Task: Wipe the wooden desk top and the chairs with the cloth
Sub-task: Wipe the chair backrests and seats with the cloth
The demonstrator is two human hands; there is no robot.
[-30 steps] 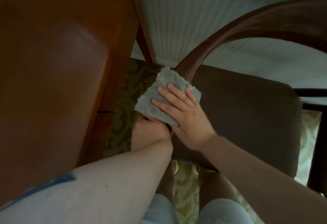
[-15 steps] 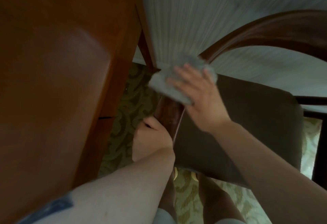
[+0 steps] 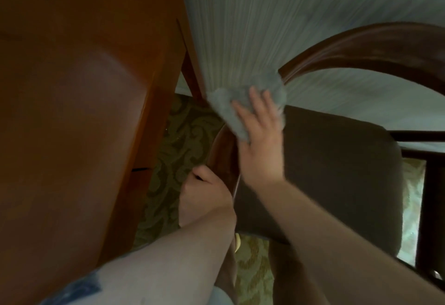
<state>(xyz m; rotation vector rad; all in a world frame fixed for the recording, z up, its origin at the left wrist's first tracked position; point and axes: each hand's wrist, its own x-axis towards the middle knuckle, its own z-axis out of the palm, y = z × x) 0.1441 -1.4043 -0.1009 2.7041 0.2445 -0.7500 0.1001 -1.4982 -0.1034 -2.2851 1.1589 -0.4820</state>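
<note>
Head view, from left to right: one wooden desk top [image 3: 79,116] filled the left half of the frame, its edge running from upper right down toward lower left. Right of it lay a strip of patterned carpet [image 3: 183,140]. One left hand [image 3: 204,196] sat low at the near end of the chair's curved wooden rail [image 3: 224,150], its fingers curled around the wood. Above it, one grey cloth [image 3: 243,109] was draped over that rail where it bent toward the top of the chair back, against the striped wall [image 3: 265,27]. The cloth was crumpled and blurred, so its long axis could only loosely be read as running from lower left to upper right, along the rail. One right hand [image 3: 260,140] pressed on the cloth, fingers straight and slightly spread, pointing up and away from the person. One chair [image 3: 337,179] was plainly seen, its dark seat to the right of both hands and its arched back sweeping toward the upper right. Dark wooden bars [image 3: 431,198] stood at the far right edge; what they belonged to could not be told.
</note>
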